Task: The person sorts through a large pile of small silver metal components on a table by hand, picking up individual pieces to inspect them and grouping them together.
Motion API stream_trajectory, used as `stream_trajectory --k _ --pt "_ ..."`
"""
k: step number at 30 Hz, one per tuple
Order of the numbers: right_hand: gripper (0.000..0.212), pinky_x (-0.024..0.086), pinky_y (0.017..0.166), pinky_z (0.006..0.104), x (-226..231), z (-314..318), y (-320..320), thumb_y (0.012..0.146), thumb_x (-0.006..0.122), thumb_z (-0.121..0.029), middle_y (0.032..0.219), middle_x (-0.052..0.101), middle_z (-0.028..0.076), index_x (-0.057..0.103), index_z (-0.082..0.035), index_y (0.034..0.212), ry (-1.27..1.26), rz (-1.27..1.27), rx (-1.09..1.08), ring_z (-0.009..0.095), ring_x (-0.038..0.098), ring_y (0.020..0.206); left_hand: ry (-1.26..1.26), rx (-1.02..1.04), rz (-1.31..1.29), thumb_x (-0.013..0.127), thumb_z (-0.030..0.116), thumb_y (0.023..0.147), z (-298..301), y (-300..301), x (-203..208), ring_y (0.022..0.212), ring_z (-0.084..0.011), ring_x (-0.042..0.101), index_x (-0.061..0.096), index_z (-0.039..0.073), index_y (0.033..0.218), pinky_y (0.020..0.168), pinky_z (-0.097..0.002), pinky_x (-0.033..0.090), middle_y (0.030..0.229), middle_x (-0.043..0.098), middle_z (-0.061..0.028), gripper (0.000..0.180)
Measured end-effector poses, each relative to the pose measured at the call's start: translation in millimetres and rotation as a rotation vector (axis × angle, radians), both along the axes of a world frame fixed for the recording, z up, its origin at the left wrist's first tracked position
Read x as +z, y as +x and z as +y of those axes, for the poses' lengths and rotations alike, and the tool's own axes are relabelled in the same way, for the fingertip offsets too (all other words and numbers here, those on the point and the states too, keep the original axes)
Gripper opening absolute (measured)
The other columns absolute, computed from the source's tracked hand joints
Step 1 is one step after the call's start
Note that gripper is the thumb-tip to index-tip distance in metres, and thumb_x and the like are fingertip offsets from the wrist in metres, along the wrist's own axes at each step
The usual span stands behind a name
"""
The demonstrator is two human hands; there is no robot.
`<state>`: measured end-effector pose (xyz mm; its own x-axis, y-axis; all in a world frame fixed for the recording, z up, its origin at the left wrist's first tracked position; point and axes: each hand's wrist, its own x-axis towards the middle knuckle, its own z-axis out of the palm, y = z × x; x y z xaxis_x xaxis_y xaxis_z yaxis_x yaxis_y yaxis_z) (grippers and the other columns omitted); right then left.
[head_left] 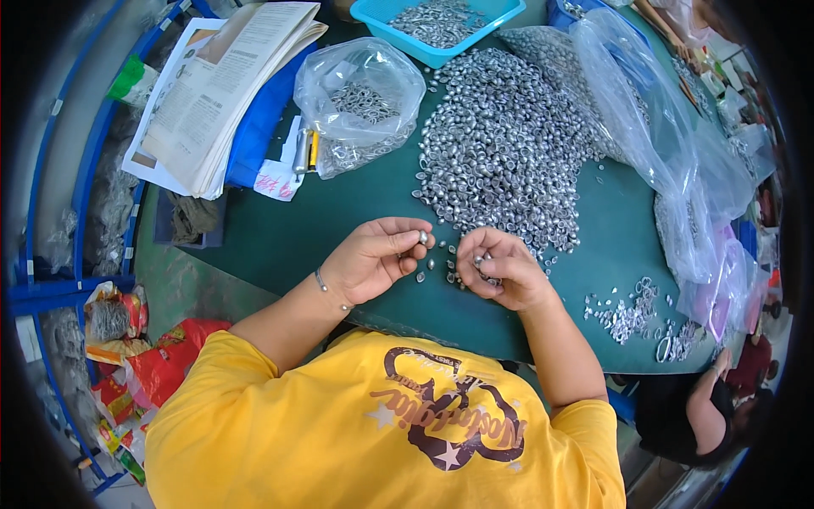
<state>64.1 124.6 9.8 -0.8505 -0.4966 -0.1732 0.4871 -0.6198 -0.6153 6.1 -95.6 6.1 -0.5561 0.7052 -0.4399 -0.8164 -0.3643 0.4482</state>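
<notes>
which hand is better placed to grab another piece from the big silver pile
Right, probably. The right hand rests at the near edge of the big pile of small silver pieces, with loose ones beside it. The left hand already pinches a silver piece and sits farther from the pile.

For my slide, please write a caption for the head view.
Left hand pinches a small silver piece; right hand holds another beside the heap.

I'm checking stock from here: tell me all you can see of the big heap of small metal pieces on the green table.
The heap of metal pieces is a broad, loose mound of tiny, shiny silver rounded parts. It lies on the green table, running from the blue tray toward both hands. A clear plastic bag overlaps its right edge. Strays trail from its near end.
</notes>
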Motion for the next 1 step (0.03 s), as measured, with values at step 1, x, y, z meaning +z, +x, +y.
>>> stream_trajectory --k 1 --pt "0.022 0.023 0.038 0.0176 2.2 1.8 -2.3 0.080 0.057 -0.008 0.074 0.057 0.010 0.053 0.001 0.099 0.149 -0.009 0.026 0.005 0.035 0.044 0.003 -0.001 -0.002 0.053 0.007 0.086 -2.2 -0.6 -1.7 0.082 -0.0125 0.058 0.053 0.000 0.110 0.065 -0.0190 0.049 0.099 0.058 -0.0101 0.025"
